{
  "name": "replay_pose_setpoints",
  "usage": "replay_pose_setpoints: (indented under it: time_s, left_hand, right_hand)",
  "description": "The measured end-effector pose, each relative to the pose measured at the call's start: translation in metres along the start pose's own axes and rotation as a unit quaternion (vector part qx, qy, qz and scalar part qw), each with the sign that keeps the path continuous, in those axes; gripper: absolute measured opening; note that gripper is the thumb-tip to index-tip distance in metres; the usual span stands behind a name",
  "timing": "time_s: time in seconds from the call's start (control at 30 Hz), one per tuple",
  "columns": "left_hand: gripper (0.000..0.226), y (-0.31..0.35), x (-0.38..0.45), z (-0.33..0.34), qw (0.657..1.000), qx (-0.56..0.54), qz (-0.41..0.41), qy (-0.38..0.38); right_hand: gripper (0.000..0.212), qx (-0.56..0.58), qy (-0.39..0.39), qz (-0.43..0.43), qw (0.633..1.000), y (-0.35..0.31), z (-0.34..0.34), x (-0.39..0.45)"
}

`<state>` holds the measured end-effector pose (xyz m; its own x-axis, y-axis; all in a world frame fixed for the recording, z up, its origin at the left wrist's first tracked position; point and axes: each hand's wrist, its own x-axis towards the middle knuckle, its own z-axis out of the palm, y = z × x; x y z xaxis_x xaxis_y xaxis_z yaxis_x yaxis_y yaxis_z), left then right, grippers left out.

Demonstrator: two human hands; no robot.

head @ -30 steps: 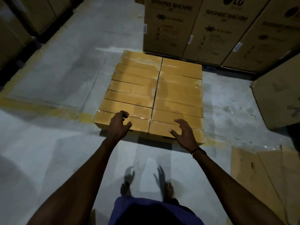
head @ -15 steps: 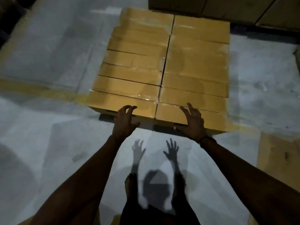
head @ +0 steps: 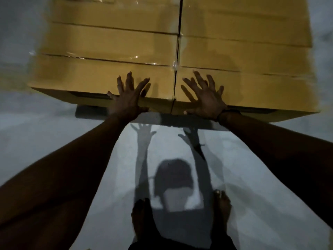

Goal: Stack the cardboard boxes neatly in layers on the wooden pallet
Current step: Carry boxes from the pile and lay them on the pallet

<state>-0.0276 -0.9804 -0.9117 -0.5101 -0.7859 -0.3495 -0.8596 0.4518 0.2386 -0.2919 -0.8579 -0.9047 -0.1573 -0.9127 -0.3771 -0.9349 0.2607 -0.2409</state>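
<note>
**Hands flat on the nearest boxes**

Since 0.5 s ago the view has dropped closer: the boxes (head: pixel 108 42) now fill the upper frame, and both hands have slid up from the near edge onto the box tops. The washing-machine cartons seen 1 s ago are out of frame.

The left hand (head: pixel 127 98) lies on the near-left box (head: pixel 81 76), fingers straight and spread, palm at the front edge, grasping nothing. The right hand (head: pixel 205 98) mirrors it on the near-right box (head: pixel 261 87), fingers also splayed and released, thumb hanging over the front face; a dark band circles that wrist. Both arms reach straight forward.

The boxes sit in 2 columns, rows tight together, with a dark seam between columns and glossy tape at the joints. A dark block shows beneath their front edge; whether it is the pallet cannot be told. No writing is readable on the boxes. Bare feet (head: pixel 222 204) stand on the grey floor (head: pixel 54 132).
</note>
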Motion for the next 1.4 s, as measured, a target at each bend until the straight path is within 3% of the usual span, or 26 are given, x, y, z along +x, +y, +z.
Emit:
replay_pose_setpoints:
  time_s: [0.27,0.47,1.4]
  left_hand:
    - [0.102,-0.008,0.027,0.047,0.996,0.034,0.011,0.08]
    - [0.094,-0.011,0.034,0.053,0.993,0.025,0.024,0.114]
    - [0.096,-0.016,0.053,0.048,0.993,0.015,0.03,0.113]
  right_hand:
    - [0.094,-0.071,0.063,-0.026,0.995,-0.003,0.054,0.036]
    - [0.09,-0.11,0.102,-0.02,0.988,-0.001,0.065,0.043]
    - [0.087,-0.108,0.084,-0.024,0.99,-0.002,0.058,0.052]
